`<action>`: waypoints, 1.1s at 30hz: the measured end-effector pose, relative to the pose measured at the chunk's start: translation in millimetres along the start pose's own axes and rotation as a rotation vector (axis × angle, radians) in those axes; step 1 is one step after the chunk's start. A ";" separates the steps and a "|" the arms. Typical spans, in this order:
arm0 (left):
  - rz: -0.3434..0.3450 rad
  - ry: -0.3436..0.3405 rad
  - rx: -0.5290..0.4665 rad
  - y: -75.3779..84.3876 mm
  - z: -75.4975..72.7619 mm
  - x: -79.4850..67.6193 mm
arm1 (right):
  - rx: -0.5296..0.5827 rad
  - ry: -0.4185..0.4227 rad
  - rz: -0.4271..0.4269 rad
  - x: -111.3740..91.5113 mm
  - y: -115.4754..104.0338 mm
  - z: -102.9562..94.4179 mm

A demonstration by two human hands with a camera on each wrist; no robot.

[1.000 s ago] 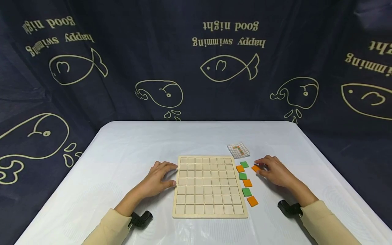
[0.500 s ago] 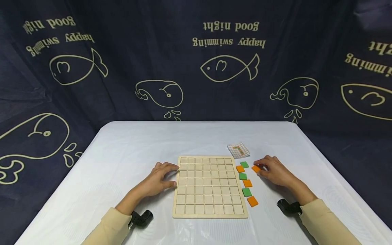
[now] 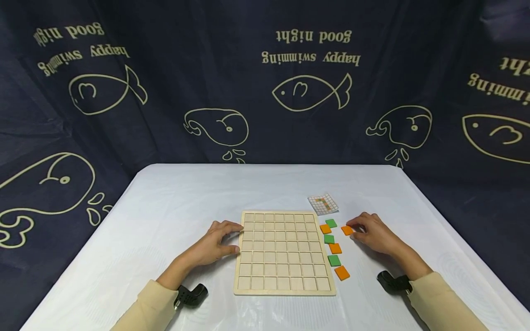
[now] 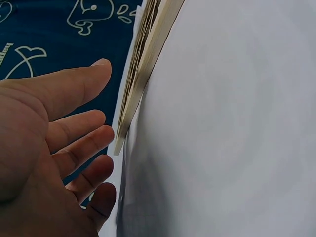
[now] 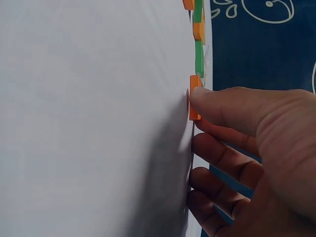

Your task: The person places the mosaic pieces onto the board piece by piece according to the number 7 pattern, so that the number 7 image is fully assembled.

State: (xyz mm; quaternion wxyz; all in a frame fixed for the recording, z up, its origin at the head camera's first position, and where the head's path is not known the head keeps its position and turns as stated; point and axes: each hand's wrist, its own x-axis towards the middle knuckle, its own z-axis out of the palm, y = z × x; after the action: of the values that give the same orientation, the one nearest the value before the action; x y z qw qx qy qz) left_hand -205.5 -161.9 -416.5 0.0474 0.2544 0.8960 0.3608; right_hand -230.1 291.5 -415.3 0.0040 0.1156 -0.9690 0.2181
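Note:
A wooden grid board (image 3: 284,292) lies flat on the table, its squares bare. My left hand (image 3: 214,243) is at its left edge, fingers and thumb spread with the tips right at the rim; in the left wrist view the left hand (image 4: 59,128) has relaxed, parted fingers beside the board's side (image 4: 148,64). On the right, my right hand (image 3: 372,233) pinches a small orange square tile (image 3: 346,231) between thumb and fingers. The right wrist view shows the thumb (image 5: 217,103) against the edge of this orange tile (image 5: 194,111), which stays low at the tabletop.
Beside the board's right edge runs a loose column of green tiles (image 3: 333,260) and orange tiles (image 3: 342,273). A small pattern card (image 3: 323,204) with a printed grid lies behind them. The white table (image 3: 186,184) ends at a dark curtain (image 3: 265,138) with fish drawings.
My right fingertips have come down closer onto the orange tile. My left fingertips have shifted slightly right onto the board's edge. The head view has moved very slightly.

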 end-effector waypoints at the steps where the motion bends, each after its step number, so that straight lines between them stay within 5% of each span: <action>1: 0.000 -0.001 -0.001 -0.2 0.1 0.1 | 0.002 -0.001 0.003 -0.2 0.3 0.3; 33: 0.032 -0.015 -0.085 -9.1 5.4 2.1 | 0.019 0.028 -0.004 -2.2 2.9 3.4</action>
State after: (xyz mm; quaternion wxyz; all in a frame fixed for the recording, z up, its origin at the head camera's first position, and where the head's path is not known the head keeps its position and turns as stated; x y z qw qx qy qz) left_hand -209.7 -163.1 -426.4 0.0588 0.2693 0.8752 0.3976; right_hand -228.4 293.0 -419.8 0.0167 0.1146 -0.9665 0.2289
